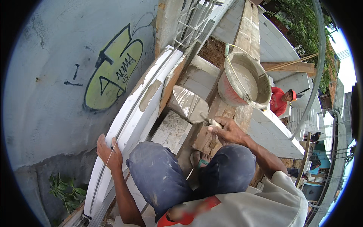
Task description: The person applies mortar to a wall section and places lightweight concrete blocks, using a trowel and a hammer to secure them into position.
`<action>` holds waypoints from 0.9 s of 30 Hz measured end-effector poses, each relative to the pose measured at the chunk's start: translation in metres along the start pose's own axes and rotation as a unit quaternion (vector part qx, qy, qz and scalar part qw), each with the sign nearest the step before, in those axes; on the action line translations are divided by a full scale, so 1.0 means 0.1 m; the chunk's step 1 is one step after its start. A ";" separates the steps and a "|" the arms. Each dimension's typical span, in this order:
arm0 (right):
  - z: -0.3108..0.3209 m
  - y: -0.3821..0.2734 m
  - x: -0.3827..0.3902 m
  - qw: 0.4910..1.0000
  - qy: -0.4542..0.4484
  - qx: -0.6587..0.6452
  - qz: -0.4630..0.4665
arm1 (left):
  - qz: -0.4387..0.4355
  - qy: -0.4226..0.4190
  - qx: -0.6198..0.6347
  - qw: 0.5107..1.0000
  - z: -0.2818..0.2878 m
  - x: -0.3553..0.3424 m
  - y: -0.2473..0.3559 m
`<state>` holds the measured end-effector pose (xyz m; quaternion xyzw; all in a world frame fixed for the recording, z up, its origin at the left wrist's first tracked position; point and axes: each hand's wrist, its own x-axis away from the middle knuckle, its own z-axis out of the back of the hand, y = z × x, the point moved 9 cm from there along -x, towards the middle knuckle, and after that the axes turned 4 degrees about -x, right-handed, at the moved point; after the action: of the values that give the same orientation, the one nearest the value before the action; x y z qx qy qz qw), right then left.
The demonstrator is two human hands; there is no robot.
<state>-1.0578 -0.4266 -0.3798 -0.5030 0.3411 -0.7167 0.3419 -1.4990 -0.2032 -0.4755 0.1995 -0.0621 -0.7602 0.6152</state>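
Note:
My right hand is closed around the handle of a trowel. Its broad metal blade points away to the left, and it is smeared with grey mortar. On the white block wall at my left rests my left hand, thumb apart from the fingers, beside a thin string. A dark line, perhaps a rod or a groove, runs along the wall's top. Wet mortar covers a patch of the wall ahead of that hand. A bucket, caked and reddish, holds grey mortar on the planks beyond my right hand.
Wooden planks lead away ahead. A grey block lies before my knees. Tied steel bars rise at the wall's far end. A painted grey wall stands left. A person in red is beyond the bucket.

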 end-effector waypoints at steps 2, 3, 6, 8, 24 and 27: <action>0.72 -0.37 0.23 0.983 0.116 0.136 0.033 | -0.012 -0.012 -0.003 1.000 -0.07 -0.01 0.06; 1.12 -0.57 0.34 0.957 0.180 0.223 0.055 | -0.008 -0.010 -0.012 1.000 -0.09 0.00 0.05; 2.04 -0.98 0.48 0.822 0.306 0.473 0.082 | 0.002 -0.009 -0.018 1.000 -0.11 -0.02 0.03; 2.46 -0.99 0.29 0.762 0.311 0.566 -0.051 | 0.004 -0.003 -0.009 1.000 -0.06 -0.03 0.05; 2.74 0.22 0.62 0.958 0.255 0.063 -0.114 | 0.004 0.018 -0.017 1.000 -0.08 -0.03 0.07; 2.29 0.08 0.64 0.953 0.264 -0.112 -0.093 | -0.024 0.012 -0.009 1.000 -0.03 -0.03 0.17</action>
<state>-0.8546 -0.5178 -0.2954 -0.3605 0.4488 -0.8098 0.1129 -1.4819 -0.2037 -0.4717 0.2045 -0.0426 -0.7725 0.5996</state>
